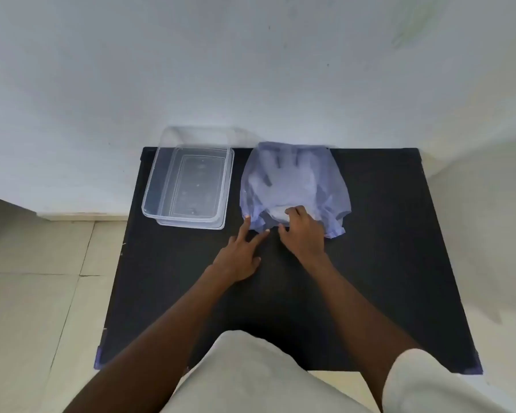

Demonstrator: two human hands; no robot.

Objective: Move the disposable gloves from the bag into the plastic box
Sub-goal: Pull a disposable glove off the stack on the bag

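A thin bluish plastic bag (295, 180) lies on the black table at the back right, its mouth toward me. Pale disposable gloves (283, 174) show through it, fingers pointing to the wall. My right hand (303, 231) rests at the bag's mouth, fingers curled on its rim and on a white glove edge. My left hand (242, 254) lies flat on the table, two fingertips pressing the bag's near left edge. The clear plastic box (149, 201) stands open at the back left, with nothing in it.
The black table (385, 278) stands against a white wall (251, 70). Tiled floor (42, 293) lies to the left. My knees in light trousers (251, 377) sit at the table's near edge.
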